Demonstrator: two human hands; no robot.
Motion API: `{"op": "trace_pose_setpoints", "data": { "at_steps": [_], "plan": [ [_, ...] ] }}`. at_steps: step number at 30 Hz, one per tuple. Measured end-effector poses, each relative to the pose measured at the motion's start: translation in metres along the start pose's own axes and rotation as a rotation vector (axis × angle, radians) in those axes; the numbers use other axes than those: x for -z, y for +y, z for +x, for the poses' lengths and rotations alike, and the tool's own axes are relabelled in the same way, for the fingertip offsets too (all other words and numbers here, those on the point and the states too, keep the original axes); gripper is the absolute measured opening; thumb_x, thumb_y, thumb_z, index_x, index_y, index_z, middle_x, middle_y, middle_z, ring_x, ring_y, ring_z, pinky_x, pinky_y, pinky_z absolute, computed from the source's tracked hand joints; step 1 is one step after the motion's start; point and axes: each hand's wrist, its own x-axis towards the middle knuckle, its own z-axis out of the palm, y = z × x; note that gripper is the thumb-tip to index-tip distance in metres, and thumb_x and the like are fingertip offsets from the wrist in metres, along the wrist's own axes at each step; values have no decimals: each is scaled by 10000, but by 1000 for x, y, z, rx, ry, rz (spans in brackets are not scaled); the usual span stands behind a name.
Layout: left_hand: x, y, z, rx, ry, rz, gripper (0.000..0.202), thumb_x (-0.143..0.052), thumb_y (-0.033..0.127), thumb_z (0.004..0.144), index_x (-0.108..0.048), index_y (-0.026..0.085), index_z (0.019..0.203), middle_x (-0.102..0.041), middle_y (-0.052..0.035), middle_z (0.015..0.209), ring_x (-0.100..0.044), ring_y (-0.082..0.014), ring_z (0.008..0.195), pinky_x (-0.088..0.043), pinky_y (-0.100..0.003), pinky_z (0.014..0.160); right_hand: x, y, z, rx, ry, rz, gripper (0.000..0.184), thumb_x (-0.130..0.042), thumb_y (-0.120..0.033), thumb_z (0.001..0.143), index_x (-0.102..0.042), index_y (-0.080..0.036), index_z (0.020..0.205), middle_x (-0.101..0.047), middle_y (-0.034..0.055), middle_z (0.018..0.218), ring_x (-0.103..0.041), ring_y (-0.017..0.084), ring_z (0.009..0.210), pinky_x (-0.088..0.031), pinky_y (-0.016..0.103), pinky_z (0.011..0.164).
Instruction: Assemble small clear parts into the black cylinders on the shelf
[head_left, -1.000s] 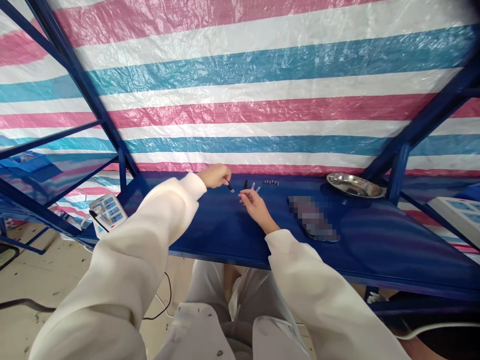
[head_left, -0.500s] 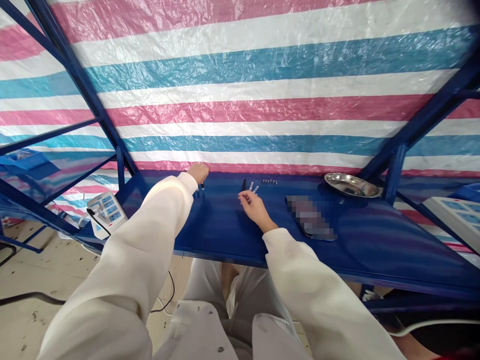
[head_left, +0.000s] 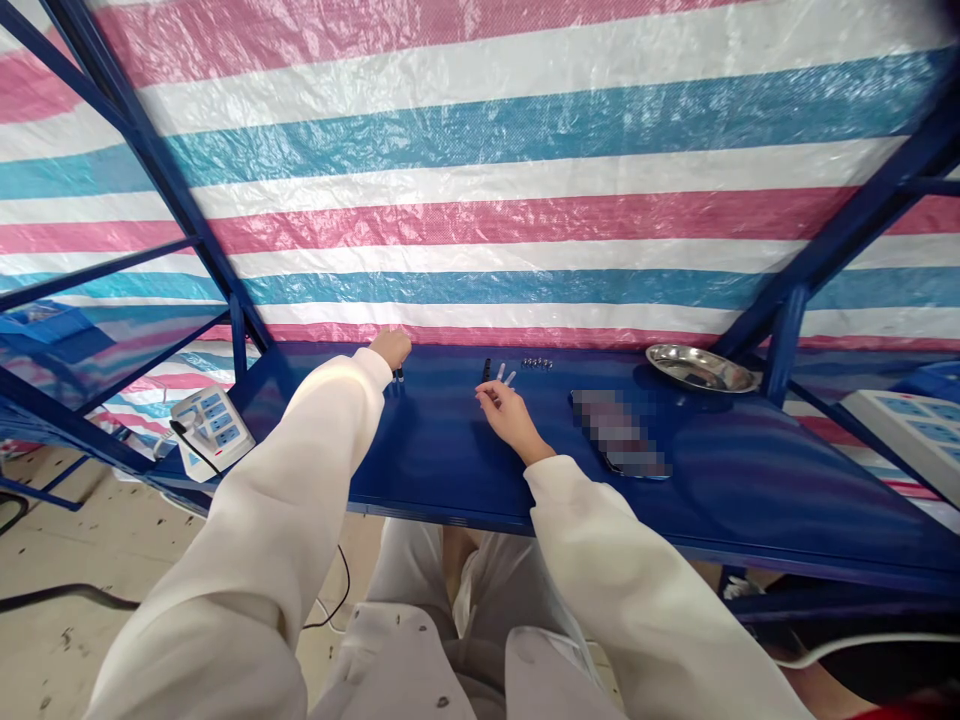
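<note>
My left hand is at the back left of the blue table, closed and turned downward, its fingertips mostly hidden. Right beside it, small dark cylindrical pieces with pale ends stand on the tabletop. My right hand is held over the middle of the table with thumb and fingers drawn together. Whatever lies between them is too small to make out. Just behind its fingers are clear tube-like pieces and a row of small black pieces. Several small shiny metal parts line up farther right.
A shallow oval metal dish sits at the back right. A dark, pixelated flat object lies right of my right hand. White power strips flank the table. Blue metal posts and a striped plastic sheet bound the back.
My left hand has shifted very slightly, uncovering a bit more of the dark pieces beside it. My right hand keeps the same pose. The whole view has drifted a little.
</note>
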Motion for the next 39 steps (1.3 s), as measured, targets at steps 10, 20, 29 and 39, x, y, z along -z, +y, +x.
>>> {"op": "trace_pose_setpoints", "data": {
  "at_steps": [10, 20, 29, 39],
  "plan": [
    [-6, -4, 3, 1, 30, 19, 160, -507, -6, 643, -590, 130, 630, -654, -88, 863, -558, -213, 919, -335, -353, 875, 0, 4, 1, 15, 0, -31, 228, -439, -359, 803, -576, -199, 891, -635, 64, 834, -589, 187, 732, -460, 353, 731],
    [-16, -17, 8, -11, 90, -80, 53, -640, 120, 610, -602, 157, 602, -650, -62, 806, -567, -213, 864, -371, -338, 827, 16, 5, 6, 12, 219, -96, 226, -435, -336, 802, -578, -185, 890, -628, 79, 832, -565, 187, 714, -451, 347, 716],
    [13, 23, -5, -141, 223, -189, 277, -582, 267, 786, -612, 165, 1041, -612, -97, 1103, -512, -240, 1063, -341, -352, 892, 30, 16, 5, -237, 264, -547, 312, -396, -133, 754, -593, -132, 997, -605, 153, 1025, -522, 276, 965, -411, 407, 788],
    [-22, 128, -11, -148, 230, -241, 551, -348, 184, 891, -217, 203, 1427, -552, -120, 1153, -524, -238, 1024, -376, -349, 807, 23, 14, 0, -143, -55, -787, 378, -429, -144, 811, -618, -227, 1127, -572, 134, 1097, -460, 287, 1026, -380, 403, 783]
  ]
}}
